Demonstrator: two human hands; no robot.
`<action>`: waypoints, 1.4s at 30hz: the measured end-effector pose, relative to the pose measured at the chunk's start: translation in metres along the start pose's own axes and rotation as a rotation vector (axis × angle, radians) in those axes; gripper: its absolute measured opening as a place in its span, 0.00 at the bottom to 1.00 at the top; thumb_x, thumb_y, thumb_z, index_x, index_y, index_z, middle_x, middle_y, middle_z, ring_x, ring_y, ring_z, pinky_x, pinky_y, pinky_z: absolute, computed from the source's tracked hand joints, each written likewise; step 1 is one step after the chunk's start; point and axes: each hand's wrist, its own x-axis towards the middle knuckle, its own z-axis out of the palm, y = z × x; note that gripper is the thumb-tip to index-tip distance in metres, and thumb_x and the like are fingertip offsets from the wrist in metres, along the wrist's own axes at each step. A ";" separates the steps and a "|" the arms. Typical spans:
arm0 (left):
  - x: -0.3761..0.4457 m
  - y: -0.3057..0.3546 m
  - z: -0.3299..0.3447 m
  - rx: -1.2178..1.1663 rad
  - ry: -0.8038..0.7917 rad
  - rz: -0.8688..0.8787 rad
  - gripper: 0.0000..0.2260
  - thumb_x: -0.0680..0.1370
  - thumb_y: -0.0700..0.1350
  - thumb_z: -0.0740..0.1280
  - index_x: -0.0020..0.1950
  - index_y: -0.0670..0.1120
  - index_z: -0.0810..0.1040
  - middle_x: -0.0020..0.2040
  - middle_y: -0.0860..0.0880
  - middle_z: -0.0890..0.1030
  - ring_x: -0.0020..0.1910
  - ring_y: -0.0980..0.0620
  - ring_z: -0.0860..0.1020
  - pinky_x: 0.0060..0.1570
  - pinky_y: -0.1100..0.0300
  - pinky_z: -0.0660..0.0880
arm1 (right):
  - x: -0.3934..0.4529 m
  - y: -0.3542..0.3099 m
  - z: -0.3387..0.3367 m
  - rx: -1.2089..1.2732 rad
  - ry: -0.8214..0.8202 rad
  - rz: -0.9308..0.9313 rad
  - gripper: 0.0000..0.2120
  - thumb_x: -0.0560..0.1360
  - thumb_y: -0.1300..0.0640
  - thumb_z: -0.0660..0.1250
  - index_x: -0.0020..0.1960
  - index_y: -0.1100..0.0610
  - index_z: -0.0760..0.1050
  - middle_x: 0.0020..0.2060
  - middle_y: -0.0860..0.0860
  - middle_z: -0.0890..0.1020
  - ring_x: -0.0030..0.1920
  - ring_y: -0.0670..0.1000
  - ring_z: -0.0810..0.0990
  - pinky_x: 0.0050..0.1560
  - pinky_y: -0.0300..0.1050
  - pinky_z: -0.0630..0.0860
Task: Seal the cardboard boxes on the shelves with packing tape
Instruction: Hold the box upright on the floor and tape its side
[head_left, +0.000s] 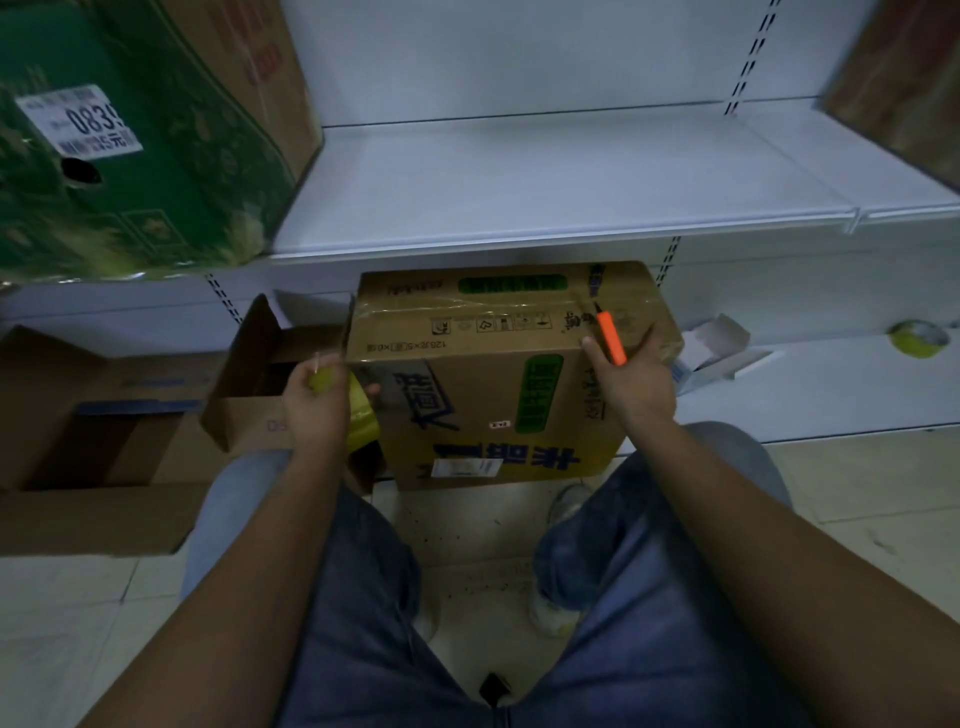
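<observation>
A brown cardboard box (498, 374) with green and blue print stands before me between my knees, leaning against the low shelf. Clear tape runs across its top seam. My left hand (317, 400) grips a yellow-green roll of packing tape (361, 415) at the box's left edge. My right hand (631, 379) holds an orange utility knife (610, 338) over the box's upper right, its tip near the taped seam.
An open brown carton (254, 374) stands left of the box, and a larger open one (78, 441) lies farther left. A green carton (130, 140) sits on the upper shelf (545, 182). A second tape roll (917, 338) and a small white box (717, 348) lie on the lower shelf at right.
</observation>
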 end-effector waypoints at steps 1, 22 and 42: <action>-0.003 0.001 0.000 0.051 -0.017 0.044 0.05 0.82 0.49 0.65 0.56 0.50 0.77 0.50 0.48 0.82 0.37 0.55 0.83 0.31 0.61 0.78 | 0.003 -0.001 0.000 0.014 0.021 0.017 0.46 0.74 0.31 0.62 0.80 0.52 0.46 0.62 0.59 0.78 0.58 0.63 0.79 0.49 0.52 0.73; -0.027 -0.004 -0.040 0.071 -0.088 -0.018 0.02 0.83 0.45 0.63 0.52 0.49 0.75 0.43 0.47 0.81 0.39 0.49 0.83 0.41 0.53 0.82 | -0.017 -0.036 0.024 0.593 -0.149 0.064 0.33 0.68 0.42 0.76 0.69 0.51 0.71 0.53 0.48 0.81 0.51 0.49 0.80 0.49 0.43 0.78; -0.021 -0.004 0.005 0.233 -0.445 0.293 0.08 0.74 0.41 0.75 0.45 0.47 0.76 0.49 0.48 0.82 0.43 0.63 0.80 0.42 0.67 0.78 | -0.004 -0.048 0.034 0.568 -0.322 -0.183 0.19 0.76 0.57 0.68 0.64 0.43 0.76 0.52 0.54 0.83 0.48 0.61 0.82 0.53 0.55 0.80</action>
